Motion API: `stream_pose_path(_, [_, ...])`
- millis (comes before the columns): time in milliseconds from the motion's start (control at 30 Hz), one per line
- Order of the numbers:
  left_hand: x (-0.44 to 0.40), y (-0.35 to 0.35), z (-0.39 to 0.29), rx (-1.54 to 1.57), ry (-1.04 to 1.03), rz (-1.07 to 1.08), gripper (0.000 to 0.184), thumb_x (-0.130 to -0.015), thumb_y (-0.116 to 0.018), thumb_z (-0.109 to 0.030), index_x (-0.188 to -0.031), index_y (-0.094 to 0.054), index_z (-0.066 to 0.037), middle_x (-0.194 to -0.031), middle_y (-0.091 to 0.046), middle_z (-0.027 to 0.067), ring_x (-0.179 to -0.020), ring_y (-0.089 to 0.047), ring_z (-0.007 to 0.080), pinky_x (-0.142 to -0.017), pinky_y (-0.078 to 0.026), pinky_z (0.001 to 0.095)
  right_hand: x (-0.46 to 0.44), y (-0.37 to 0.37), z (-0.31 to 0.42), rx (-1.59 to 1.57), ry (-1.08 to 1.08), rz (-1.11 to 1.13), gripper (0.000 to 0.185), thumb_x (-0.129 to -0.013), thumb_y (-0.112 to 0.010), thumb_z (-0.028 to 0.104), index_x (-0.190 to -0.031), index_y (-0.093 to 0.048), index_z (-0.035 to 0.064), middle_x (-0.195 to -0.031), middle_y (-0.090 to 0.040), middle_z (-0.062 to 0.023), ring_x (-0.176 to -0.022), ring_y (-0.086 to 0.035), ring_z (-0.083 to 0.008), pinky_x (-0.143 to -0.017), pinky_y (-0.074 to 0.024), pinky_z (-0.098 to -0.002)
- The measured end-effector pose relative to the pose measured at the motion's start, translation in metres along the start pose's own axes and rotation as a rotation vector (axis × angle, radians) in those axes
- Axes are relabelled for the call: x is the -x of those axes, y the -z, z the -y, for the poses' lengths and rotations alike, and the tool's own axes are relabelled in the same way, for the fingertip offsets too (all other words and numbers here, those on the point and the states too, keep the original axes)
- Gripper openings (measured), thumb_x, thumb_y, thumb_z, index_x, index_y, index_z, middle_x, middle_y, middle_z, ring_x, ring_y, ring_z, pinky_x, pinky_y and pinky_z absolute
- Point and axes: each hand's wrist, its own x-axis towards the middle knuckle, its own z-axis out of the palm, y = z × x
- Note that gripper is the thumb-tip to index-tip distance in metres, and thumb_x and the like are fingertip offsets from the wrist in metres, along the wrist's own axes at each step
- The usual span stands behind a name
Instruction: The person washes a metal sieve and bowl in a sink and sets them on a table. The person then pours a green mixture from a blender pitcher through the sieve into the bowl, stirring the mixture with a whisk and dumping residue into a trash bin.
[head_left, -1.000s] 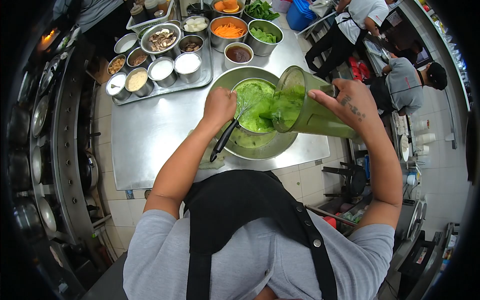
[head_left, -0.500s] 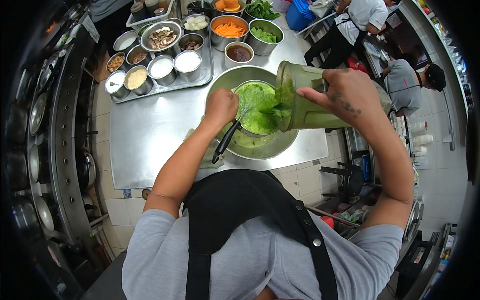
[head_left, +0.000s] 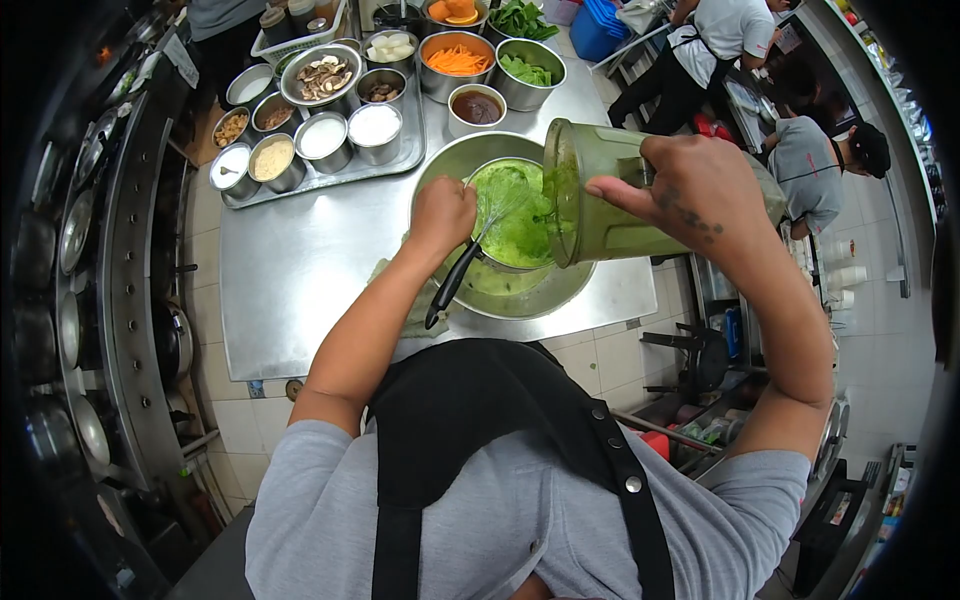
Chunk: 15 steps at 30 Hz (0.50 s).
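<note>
My left hand is closed at the left edge of a round metal strainer, its fingers partly hiding what they grip. Thick green liquid fills the strainer, which sits inside a large metal bowl with more green liquid at the bottom. Leaning in the strainer is a whisk, black handle toward me, beside my left wrist. My right hand is wrapped round the handle of a clear blender jar. The jar lies tipped sideways, its green-smeared mouth over the strainer's right side.
At the back left, a metal tray bears several small containers of powders and a bowl of sliced mushrooms. Beyond the bowl stand a cup of brown sauce, carrot strips and cut greens. Two people work at the right.
The blender jar has shifted slightly left and its mouth covers more of the strainer. The green flow from it looks smaller. My left hand and the whisk are almost still.
</note>
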Motion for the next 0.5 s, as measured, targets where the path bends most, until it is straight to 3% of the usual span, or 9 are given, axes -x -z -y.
stream_pose_path(500, [0.002, 0.006, -0.010, -0.037, 0.061, 0.050, 0.032, -0.087, -0.058, -0.018, -0.067, -0.062, 0.007, -0.077, -0.060, 0.0295, -0.077, -0.059, 0.0461, -0.074, -0.047, 0.0500, 0.022, -0.013, -0.023, -0.046, -0.099, -0.075, 0.064, -0.073, -0.070, 0.063, -0.058, -0.059, 0.0019, -0.052, -0.056, -0.0158, -0.052, -0.060, -0.0349, -0.052, -0.0496, -0.0407])
